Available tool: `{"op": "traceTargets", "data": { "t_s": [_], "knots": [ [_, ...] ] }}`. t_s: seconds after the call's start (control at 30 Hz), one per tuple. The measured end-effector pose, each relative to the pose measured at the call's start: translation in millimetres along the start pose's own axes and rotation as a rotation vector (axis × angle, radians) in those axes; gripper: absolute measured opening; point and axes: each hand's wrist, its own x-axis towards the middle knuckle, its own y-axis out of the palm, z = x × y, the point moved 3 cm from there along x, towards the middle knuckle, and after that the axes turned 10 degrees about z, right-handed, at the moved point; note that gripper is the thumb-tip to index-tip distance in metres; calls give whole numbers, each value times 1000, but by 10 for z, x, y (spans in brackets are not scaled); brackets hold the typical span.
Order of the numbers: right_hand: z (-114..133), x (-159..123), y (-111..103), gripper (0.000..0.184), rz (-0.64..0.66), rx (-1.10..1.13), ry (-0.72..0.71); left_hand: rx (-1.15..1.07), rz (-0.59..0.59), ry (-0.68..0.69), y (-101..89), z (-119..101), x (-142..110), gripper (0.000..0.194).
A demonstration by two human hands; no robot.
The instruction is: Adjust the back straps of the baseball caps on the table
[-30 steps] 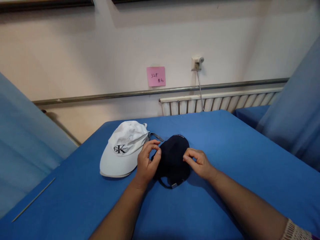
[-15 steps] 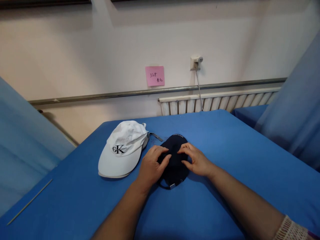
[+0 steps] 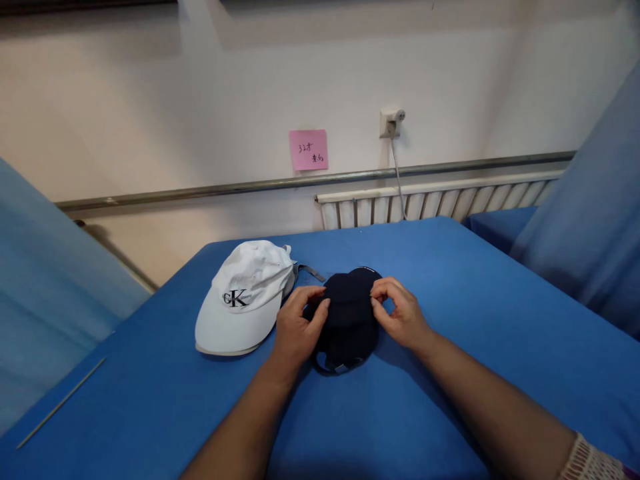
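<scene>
A dark navy baseball cap (image 3: 350, 317) lies on the blue cover, its brim at the far side and its back strap with a small metal buckle towards me. My left hand (image 3: 301, 321) is at the cap's left side, thumb and fingers pinching its fabric. Opposite it, my right hand (image 3: 399, 312) pinches the right side of the crown between thumb and fingertips. Just left of my left hand rests a white baseball cap (image 3: 250, 290) with black "CK" lettering, its brim pointing towards me and its grey strap trailing right.
The bed-like surface (image 3: 450, 287) has a blue cover. A thin stick (image 3: 61, 403) lies along its left side. Behind are a radiator (image 3: 435, 200), a metal rail (image 3: 225, 189), a pink note (image 3: 309, 150) and a plugged socket (image 3: 391, 125). Blue curtains (image 3: 595, 220) hang at both sides.
My hands have moved apart, from the middle of the navy cap's crown to its two sides. The crown now looks raised and spread between them. The white cap stays put.
</scene>
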Motion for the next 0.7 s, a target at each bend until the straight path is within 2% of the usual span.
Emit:
{"op": "traceTargets", "data": {
  "t_s": [0.1, 0.27, 0.43, 0.6, 0.63, 0.7],
  "knots": [
    [30, -9, 0, 15, -12, -5, 1, 111, 7, -3, -42, -7, 19, 18],
    [97, -17, -23, 16, 27, -56, -45, 288, 104, -24, -93, -27, 21, 20],
    [293, -53, 0, 16, 211, -115, -89, 275, 65, 0, -93, -5, 2, 20],
    [687, -179, 130, 15, 503, -150, -287, 116, 137, 59, -43, 109, 14, 19],
    [718, -191, 137, 15, 516, -116, -307, 97, 156, 63, -35, 131, 18, 19],
    [657, -162, 90, 15, 386, -62, -262, 89, 174, 63, -26, 160, 25, 20]
  ]
}}
